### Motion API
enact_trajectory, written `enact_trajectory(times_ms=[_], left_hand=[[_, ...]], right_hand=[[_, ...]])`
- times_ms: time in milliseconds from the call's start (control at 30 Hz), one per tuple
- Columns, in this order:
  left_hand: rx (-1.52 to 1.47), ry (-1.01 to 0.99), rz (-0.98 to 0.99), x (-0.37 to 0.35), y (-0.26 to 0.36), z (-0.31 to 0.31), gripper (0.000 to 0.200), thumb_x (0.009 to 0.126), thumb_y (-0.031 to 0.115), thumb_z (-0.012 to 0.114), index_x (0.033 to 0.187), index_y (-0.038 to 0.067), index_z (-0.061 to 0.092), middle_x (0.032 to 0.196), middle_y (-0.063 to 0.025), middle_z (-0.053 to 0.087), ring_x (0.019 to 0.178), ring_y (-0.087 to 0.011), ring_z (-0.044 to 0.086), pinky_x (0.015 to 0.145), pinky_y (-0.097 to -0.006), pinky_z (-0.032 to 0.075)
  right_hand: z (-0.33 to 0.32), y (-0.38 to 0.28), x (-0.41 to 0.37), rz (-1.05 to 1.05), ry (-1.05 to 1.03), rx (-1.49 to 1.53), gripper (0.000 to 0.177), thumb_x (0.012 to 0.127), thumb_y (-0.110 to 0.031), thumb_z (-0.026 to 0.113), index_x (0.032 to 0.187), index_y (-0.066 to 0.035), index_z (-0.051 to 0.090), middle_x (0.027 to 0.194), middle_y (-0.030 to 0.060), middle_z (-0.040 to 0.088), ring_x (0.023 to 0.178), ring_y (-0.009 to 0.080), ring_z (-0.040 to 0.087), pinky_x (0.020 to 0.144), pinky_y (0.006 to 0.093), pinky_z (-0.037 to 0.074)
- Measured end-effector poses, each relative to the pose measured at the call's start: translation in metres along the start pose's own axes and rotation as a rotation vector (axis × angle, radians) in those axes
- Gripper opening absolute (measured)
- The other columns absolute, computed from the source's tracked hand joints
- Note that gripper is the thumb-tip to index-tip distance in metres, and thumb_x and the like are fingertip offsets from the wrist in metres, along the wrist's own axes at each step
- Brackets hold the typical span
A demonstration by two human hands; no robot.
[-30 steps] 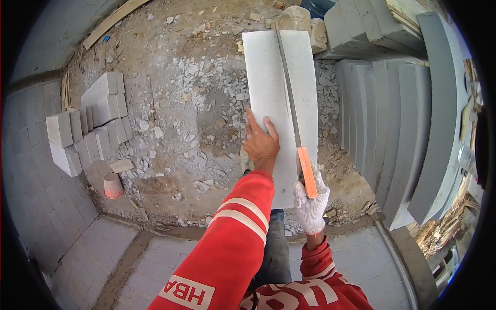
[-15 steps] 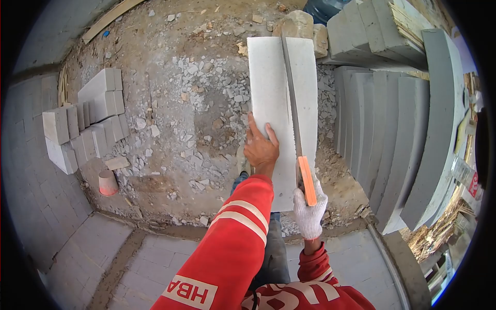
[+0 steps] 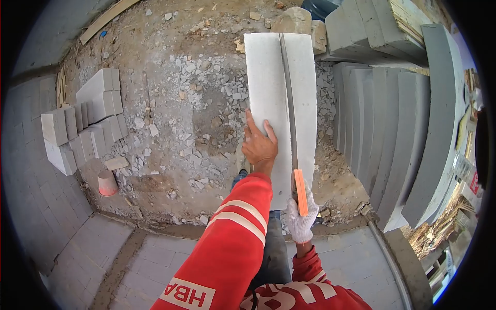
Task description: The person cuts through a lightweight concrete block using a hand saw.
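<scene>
A long pale lightweight concrete block (image 3: 266, 77) lies lengthwise in front of me. My left hand (image 3: 260, 147), bare, rests on its left part with the fingers spread. In a white knitted glove, my right hand (image 3: 302, 219) is wrapped round the orange handle of a hand saw (image 3: 300, 192) near the block's close end. The saw's long blade runs away from me along the block, in line with a lengthwise cut right of its middle.
Large grey blocks (image 3: 385, 139) stand in a row on the right. Smaller cut blocks (image 3: 85, 121) are stacked at left, with a reddish-white bucket (image 3: 107, 183) beside them. Broken rubble (image 3: 201, 88) covers the ground. A rough stone (image 3: 291, 21) sits beyond the block's far end.
My right hand has drawn the saw back toward me and slightly left. My left hand stays in place on the block.
</scene>
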State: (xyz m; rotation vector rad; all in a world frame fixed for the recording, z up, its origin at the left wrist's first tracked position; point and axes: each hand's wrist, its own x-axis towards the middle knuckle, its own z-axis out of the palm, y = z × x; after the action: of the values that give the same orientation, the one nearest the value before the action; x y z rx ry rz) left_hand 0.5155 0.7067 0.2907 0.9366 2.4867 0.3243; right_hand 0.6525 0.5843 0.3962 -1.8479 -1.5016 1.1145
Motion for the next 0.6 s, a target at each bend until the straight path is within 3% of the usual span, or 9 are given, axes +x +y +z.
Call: enact_trajectory(times_ms=[133,200,333,367,433,533,600], left_hand=[[0.025,-0.033,-0.019,-0.004,-0.001,-0.002,0.064,0.103,0.040,0.048,0.160,0.016,0.029,0.120,-0.0242,0.068,0.092,-0.0455,0.072,0.077,-0.0533,0.058],[0.004,0.022,0.021,0.005,0.002,-0.001,0.065,0.103,0.040,0.048,0.159,0.016,0.028,0.119,-0.0248,0.068,0.091,-0.0464,0.072,0.077,-0.0540,0.058],[0.008,0.050,0.060,0.000,0.002,-0.003,0.064,0.103,0.040,0.047,0.159,0.016,0.028,0.120,-0.0252,0.068,0.091,-0.0467,0.072,0.077,-0.0550,0.058],[-0.003,0.008,0.026,-0.003,0.001,-0.004,0.063,0.104,0.041,0.046,0.159,0.015,0.029,0.123,-0.0256,0.068,0.094,-0.0472,0.072,0.080,-0.0559,0.057],[-0.017,-0.026,-0.016,-0.002,0.002,-0.005,0.063,0.104,0.042,0.045,0.159,0.015,0.030,0.126,-0.0260,0.067,0.097,-0.0478,0.071,0.082,-0.0567,0.057],[0.021,-0.034,-0.024,-0.008,0.001,-0.007,0.062,0.104,0.042,0.045,0.158,0.015,0.030,0.127,-0.0253,0.067,0.096,-0.0467,0.072,0.083,-0.0566,0.056],[0.005,-0.025,-0.022,-0.004,0.000,-0.003,0.061,0.104,0.042,0.045,0.158,0.016,0.030,0.128,-0.0245,0.067,0.097,-0.0456,0.072,0.084,-0.0556,0.056]], right_hand=[[0.040,-0.012,0.118,-0.052,0.000,0.090,0.051,0.088,-0.007,0.072,0.135,0.006,0.060,0.100,0.0180,0.071,0.071,0.0247,0.066,0.071,0.0341,0.055],[0.040,-0.021,0.129,-0.018,0.004,0.169,0.050,0.089,-0.008,0.073,0.135,0.006,0.060,0.100,0.0184,0.072,0.072,0.0265,0.067,0.071,0.0346,0.055],[0.024,0.006,0.050,-0.029,0.030,0.112,0.055,0.086,-0.005,0.072,0.139,0.002,0.058,0.099,0.0171,0.072,0.071,0.0285,0.066,0.070,0.0347,0.056],[0.012,0.009,0.011,0.106,-0.037,0.065,0.060,0.083,-0.002,0.071,0.141,0.002,0.057,0.105,0.0176,0.071,0.075,0.0268,0.068,0.073,0.0350,0.057],[-0.003,0.028,-0.041,-0.028,-0.001,-0.029,0.063,0.080,0.000,0.069,0.142,0.003,0.056,0.105,0.0178,0.072,0.076,0.0269,0.071,0.073,0.0360,0.058],[0.000,0.007,0.004,0.039,-0.061,0.015,0.062,0.082,-0.002,0.071,0.141,0.002,0.056,0.107,0.0194,0.073,0.076,0.0285,0.071,0.073,0.0365,0.058],[0.022,0.003,0.056,-0.048,-0.032,0.027,0.059,0.086,-0.006,0.074,0.141,0.002,0.056,0.103,0.0191,0.072,0.072,0.0273,0.070,0.071,0.0350,0.057]])
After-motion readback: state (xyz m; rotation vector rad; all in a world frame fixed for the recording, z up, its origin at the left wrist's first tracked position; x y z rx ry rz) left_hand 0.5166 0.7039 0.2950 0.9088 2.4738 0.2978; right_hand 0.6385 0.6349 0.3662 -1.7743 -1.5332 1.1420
